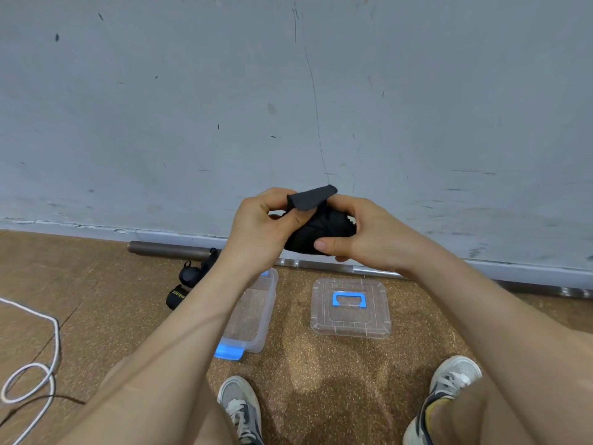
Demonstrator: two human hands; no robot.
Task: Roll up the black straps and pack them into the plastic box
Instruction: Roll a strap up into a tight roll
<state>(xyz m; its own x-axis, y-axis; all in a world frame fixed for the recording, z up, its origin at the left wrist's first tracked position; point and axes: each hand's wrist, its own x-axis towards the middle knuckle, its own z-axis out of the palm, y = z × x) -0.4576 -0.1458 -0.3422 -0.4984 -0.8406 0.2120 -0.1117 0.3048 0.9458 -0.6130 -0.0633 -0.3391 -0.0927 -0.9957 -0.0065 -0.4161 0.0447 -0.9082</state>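
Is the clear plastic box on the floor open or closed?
Open. The plastic box has no lid on; its blue-handled lid lies flat on the floor beside it, apart.

A scuffed pale grey wall [160,107] rises behind. A speckled brown floor [321,364] meets it, with a dull metal tube [160,248] along the joint.

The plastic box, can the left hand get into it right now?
Probably yes. The plastic box sits open below the left hand, its lid lying beside it, though that hand grips the black strap.
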